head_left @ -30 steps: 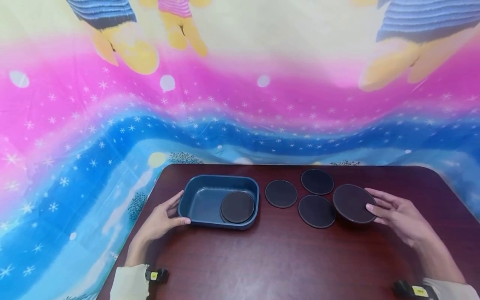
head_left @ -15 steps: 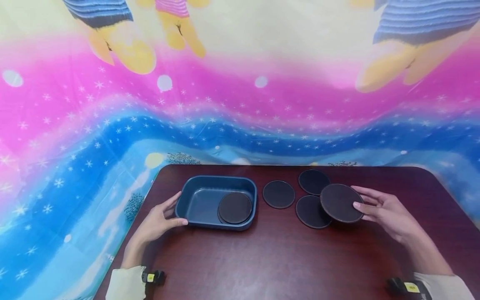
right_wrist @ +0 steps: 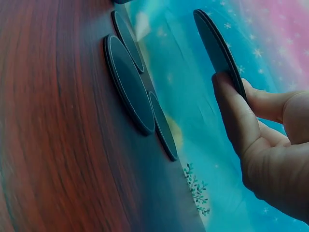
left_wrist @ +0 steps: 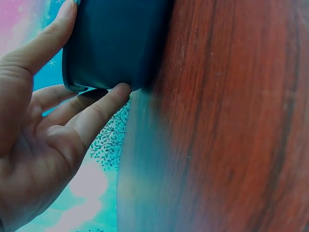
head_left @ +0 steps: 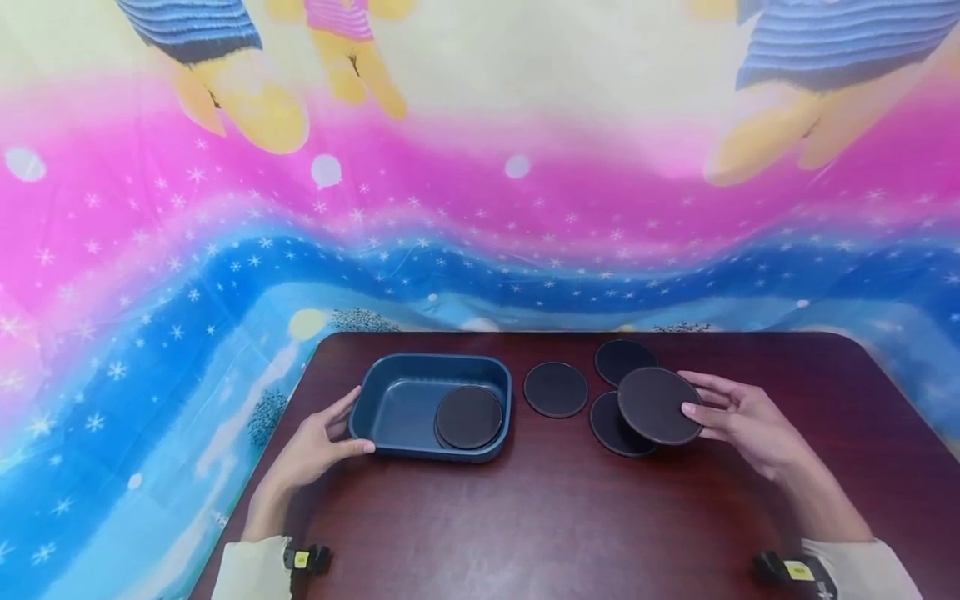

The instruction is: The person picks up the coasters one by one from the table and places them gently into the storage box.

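My left hand holds the left end of a dark blue rectangular tray, thumb at the front corner and fingers along the side. Inside the tray, at its right end, lie stacked round dark coasters. With thumb and fingers my right hand pinches the right edge of another dark coaster. The right wrist view shows this held coaster raised above the table. In the head view it overlaps a coaster lying under it. The left wrist view shows fingertips on the tray's wall.
Two more coasters lie flat on the table, one just right of the tray and one near the back edge. The reddish-brown wooden table ends at a colourful printed cloth hanging behind it.
My right hand has carried its coaster leftward, from right of the flat coasters to over one of them. The left hand keeps its hold on the tray.
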Available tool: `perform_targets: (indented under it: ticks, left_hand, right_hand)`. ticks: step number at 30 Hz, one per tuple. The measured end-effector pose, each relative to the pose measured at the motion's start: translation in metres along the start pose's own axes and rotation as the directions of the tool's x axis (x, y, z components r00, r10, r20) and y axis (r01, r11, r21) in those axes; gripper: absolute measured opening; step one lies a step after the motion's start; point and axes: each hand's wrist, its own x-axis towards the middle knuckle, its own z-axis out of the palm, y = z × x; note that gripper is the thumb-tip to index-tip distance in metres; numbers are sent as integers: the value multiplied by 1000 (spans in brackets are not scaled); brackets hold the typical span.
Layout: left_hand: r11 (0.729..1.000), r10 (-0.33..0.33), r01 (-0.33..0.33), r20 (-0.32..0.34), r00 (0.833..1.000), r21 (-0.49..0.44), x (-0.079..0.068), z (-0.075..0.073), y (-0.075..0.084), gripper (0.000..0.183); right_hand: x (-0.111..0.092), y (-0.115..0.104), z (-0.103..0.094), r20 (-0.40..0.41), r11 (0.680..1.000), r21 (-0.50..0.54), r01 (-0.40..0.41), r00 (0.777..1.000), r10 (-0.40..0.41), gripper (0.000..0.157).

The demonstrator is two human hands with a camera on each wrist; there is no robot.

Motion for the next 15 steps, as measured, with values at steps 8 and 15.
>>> perform_targets:
  ticks: [8,15]
  left_hand:
    - [1000,0,0,-1,1000,-9,-2,0,2,98]
    - [1000,-6,6,3,1000,-11,-2,-1,4,99]
  right_hand:
    - [6,-4,19,-5,999,52,0,1000,0,72]
    - [13,-6,37,-3,999,38,-5,1000,5,76]
